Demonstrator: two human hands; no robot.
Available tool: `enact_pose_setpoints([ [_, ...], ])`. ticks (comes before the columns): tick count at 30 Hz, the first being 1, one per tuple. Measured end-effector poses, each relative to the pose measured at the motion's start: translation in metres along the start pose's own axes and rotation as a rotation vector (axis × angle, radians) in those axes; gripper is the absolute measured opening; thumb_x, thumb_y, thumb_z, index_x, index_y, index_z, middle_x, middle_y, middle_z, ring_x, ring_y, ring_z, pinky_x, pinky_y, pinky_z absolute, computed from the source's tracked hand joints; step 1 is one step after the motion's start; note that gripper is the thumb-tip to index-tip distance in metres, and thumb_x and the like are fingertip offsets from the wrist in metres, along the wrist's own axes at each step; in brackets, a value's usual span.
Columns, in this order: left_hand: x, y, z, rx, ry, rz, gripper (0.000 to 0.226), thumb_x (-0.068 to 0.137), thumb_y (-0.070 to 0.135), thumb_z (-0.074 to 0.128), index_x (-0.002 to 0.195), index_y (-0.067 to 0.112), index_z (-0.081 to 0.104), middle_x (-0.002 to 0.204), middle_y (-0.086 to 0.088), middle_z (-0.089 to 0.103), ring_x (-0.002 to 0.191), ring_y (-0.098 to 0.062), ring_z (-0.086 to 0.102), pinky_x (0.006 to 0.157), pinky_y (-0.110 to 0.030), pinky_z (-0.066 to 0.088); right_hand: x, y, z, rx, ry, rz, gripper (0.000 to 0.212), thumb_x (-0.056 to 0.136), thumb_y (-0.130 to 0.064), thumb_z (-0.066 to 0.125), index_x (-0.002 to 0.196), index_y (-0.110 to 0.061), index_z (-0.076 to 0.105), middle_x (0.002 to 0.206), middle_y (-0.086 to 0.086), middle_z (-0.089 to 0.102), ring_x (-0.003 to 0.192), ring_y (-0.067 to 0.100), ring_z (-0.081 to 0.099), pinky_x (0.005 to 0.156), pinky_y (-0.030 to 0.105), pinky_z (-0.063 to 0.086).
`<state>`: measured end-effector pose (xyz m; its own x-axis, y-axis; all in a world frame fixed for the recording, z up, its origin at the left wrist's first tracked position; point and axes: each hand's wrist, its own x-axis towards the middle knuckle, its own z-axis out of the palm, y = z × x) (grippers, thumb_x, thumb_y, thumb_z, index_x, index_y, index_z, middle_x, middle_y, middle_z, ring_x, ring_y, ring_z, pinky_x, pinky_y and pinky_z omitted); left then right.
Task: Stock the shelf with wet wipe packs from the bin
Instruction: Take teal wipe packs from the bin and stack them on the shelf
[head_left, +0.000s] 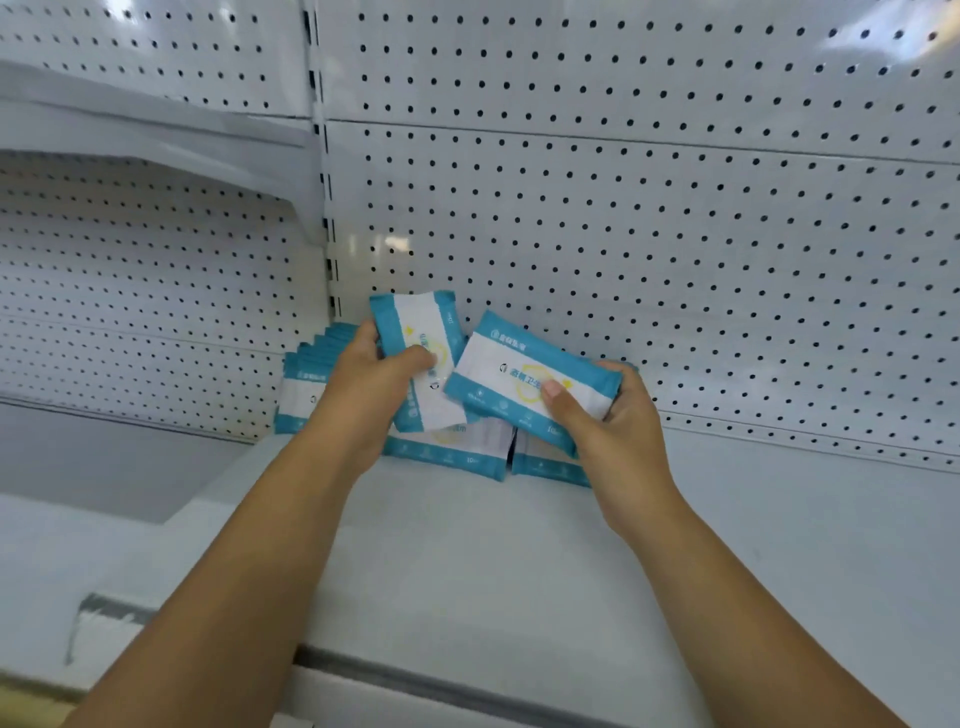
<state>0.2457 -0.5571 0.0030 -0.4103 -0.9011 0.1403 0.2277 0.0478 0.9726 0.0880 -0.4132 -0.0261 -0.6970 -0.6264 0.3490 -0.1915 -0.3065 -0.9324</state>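
Far left, against the back corner of the shelf, a row of packs stands on edge, faces toward me and leaning back a little. My left hand sits just to the right of that row and partly covers it. Its fingers and thumb are curled round one wet wipe pack, held with the long axis nearly upright and the top tipped slightly left. Below it, a few loose packs lie flat on the shelf, between my two hands.

To the right, my right hand grips a second pack, thumb on its face and fingers behind. This one lies more across, its long axis sloping down to the right. It overlaps the first pack's edge, though I cannot tell if they touch.

The row lies left of both hands and my left is the nearer one, so I judge its pack goes in first — the right-hand pack needs turning upright before it follows. The bin is out of view.
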Motion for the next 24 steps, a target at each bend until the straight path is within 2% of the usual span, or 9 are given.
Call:
enact_pose_setpoints([
  [2,-0.005,0.002,-0.02,0.17,-0.067,0.015,0.048,0.088,0.002,0.072,0.127,0.027,0.059,0.113,-0.002,0.073,0.1,-0.024,0.072,0.089,-0.046,0.059,-0.001,0.002,0.003,-0.011,-0.007,-0.002,0.036,0.085,-0.02,0.08,0.113,-0.018,0.059,0.108,-0.003,0.073,0.098,0.011,0.071,0.081,0.029,0.058],
  [5,-0.01,0.005,-0.052,0.325,-0.074,0.033,0.054,0.084,0.005,0.078,0.13,0.028,0.06,0.108,0.003,0.075,0.094,-0.017,0.074,0.078,-0.036,0.06,-0.003,0.007,0.008,-0.051,-0.032,0.0,0.039,0.083,-0.022,0.081,0.114,-0.021,0.058,0.109,-0.004,0.072,0.098,0.008,0.07,0.08,0.024,0.057],
  [10,-0.01,0.018,-0.093,0.565,-0.042,0.075,0.034,0.08,0.008,0.082,0.111,0.021,0.072,0.101,0.005,0.077,0.084,-0.008,0.073,0.073,-0.025,0.058,-0.011,0.011,0.013,-0.15,-0.075,-0.057,0.039,0.084,-0.028,0.08,0.113,-0.036,0.054,0.109,-0.003,0.068,0.088,0.009,0.068,0.068,0.015,0.051],
  [14,-0.002,0.032,-0.108,0.825,-0.149,0.113,0.023,0.083,0.009,0.08,0.1,0.024,0.074,0.095,0.015,0.073,0.074,0.008,0.066,0.058,-0.006,0.047,-0.021,0.015,0.019,-0.239,-0.095,-0.118,0.039,0.085,-0.026,0.079,0.112,-0.037,0.053,0.106,-0.017,0.061,0.096,0.006,0.061,0.078,0.015,0.047],
  [15,0.002,0.035,-0.11,0.919,-0.172,0.13,0.024,0.083,0.011,0.08,0.1,0.027,0.074,0.095,0.019,0.07,0.078,0.011,0.063,0.06,-0.004,0.045,-0.023,0.016,0.02,-0.255,-0.098,-0.13,0.039,0.085,-0.026,0.079,0.111,-0.037,0.052,0.106,-0.02,0.061,0.098,0.004,0.06,0.083,0.02,0.048],
  [17,0.011,0.035,-0.114,1.062,-0.23,0.159,0.026,0.083,0.013,0.081,0.1,0.031,0.073,0.096,0.023,0.066,0.087,0.011,0.058,0.076,-0.007,0.046,-0.026,0.018,0.023,-0.285,-0.098,-0.136,0.04,0.084,-0.026,0.08,0.109,-0.04,0.051,0.104,-0.023,0.062,0.099,-0.002,0.059,0.087,0.027,0.05],
  [20,0.027,0.028,-0.118,1.243,-0.275,0.194,0.028,0.085,0.018,0.08,0.102,0.037,0.07,0.095,0.021,0.058,0.096,-0.006,0.054,0.097,-0.028,0.04,-0.026,0.02,0.023,-0.318,-0.097,-0.132,0.04,0.084,-0.028,0.08,0.107,-0.043,0.05,0.105,-0.025,0.061,0.102,-0.002,0.058,0.09,0.031,0.05],
  [22,0.037,0.02,-0.121,1.315,-0.221,0.271,0.03,0.085,0.024,0.079,0.108,0.041,0.07,0.101,0.009,0.055,0.11,-0.021,0.047,0.103,-0.033,0.031,-0.026,0.02,0.022,-0.328,-0.109,-0.131,0.041,0.085,-0.028,0.079,0.108,-0.043,0.05,0.107,-0.023,0.062,0.101,0.0,0.06,0.088,0.029,0.05],
  [24,0.039,0.01,-0.125,1.297,-0.169,0.407,0.037,0.083,0.024,0.081,0.116,0.036,0.071,0.11,0.004,0.055,0.117,-0.026,0.041,0.102,-0.031,0.022,-0.028,0.02,0.023,-0.341,-0.129,-0.129,0.04,0.085,-0.027,0.079,0.109,-0.042,0.049,0.105,-0.023,0.062,0.098,-0.004,0.06,0.083,0.022,0.049],
])
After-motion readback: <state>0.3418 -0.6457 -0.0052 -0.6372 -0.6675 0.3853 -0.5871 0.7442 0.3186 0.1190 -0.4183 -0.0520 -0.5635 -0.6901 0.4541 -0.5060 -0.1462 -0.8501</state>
